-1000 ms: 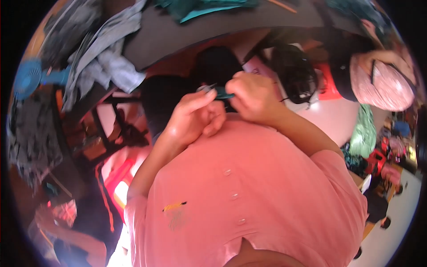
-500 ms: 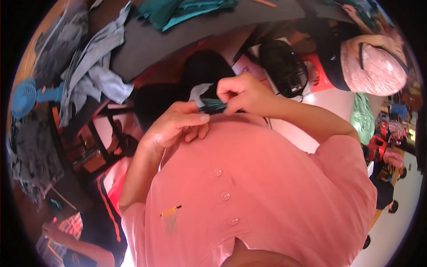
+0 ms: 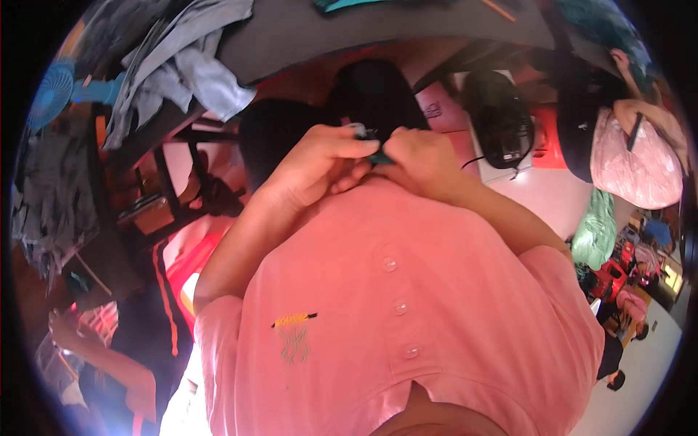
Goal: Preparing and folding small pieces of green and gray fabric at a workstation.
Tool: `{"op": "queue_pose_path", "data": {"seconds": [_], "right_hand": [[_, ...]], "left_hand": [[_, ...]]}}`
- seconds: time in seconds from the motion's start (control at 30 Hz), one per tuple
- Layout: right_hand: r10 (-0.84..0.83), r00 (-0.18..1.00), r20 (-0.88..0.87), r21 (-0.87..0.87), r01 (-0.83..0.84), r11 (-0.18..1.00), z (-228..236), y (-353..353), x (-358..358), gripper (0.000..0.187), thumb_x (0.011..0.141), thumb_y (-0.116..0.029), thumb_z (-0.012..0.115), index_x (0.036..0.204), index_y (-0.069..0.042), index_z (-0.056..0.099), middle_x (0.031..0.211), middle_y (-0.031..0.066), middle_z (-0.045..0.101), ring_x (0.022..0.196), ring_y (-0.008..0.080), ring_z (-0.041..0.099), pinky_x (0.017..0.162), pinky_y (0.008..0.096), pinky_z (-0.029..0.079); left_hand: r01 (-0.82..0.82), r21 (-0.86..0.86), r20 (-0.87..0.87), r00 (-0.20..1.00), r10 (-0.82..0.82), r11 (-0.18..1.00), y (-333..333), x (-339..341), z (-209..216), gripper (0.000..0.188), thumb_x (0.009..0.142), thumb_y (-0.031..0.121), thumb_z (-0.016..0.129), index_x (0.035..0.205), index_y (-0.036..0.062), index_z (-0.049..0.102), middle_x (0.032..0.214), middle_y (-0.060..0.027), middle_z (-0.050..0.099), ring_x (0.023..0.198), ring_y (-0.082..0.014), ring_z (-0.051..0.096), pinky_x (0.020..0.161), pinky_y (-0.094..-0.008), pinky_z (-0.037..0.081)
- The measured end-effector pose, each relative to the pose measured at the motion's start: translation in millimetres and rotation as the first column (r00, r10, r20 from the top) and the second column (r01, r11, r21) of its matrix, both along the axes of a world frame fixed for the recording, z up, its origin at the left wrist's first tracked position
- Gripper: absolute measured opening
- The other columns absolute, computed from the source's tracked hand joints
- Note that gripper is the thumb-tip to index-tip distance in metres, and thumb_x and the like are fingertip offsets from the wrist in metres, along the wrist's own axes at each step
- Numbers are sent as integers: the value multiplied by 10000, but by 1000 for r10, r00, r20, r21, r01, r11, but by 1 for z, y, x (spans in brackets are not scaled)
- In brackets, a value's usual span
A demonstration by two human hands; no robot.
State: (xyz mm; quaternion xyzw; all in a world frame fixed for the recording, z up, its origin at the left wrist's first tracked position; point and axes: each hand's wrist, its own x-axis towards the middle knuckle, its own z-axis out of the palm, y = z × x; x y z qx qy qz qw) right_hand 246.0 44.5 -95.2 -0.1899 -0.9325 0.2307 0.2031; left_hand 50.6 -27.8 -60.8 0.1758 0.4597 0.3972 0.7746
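Close against the front of my pink shirt, my two hands meet over my lap. My left hand (image 3: 320,163) is closed, thumb pressed toward the fingers, on a small piece of dark green cloth (image 3: 379,157). From the other side my right hand (image 3: 425,163) pinches the same cloth, its fingers curled in. Most of the cloth is hidden by the hands. A small pale piece (image 3: 358,129) shows above my left thumb; its kind is unclear.
Ahead is a dark table (image 3: 291,54) with grey cloth pieces (image 3: 207,76) over its left edge. A blue fan (image 3: 54,94) stands at left. A black bag (image 3: 498,120) is at right. Other people (image 3: 640,156) sit at the right and lower left.
My right hand has come down from its raised pinch to meet the left. More of the green cloth and pale piece is now covered. The whole view has shifted.
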Motion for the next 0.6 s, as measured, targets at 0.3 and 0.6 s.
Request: {"op": "queue_pose_path", "data": {"seconds": [0.3,0.6], "right_hand": [[20,998,-66,197,-6,980,10,4,-7,310,737,-276,744,802,-102,496,750,71,510,638,266,563,563,393,442],[-7,1000,-19,224,11,974,2,7,-2,291,737,-241,731,793,-60,511,708,88,535,572,266,579,493,384,463]], "left_hand": [[-43,-153,53,997,52,987,-1,1,-4,282,877,364,635,883,90,569,676,-68,564,481,-130,440,418,-250,268],[-6,-155,120,993,24,988,0,2,-6,311,868,362,637,867,56,581,669,-61,534,475,-129,410,419,-243,255]]}}
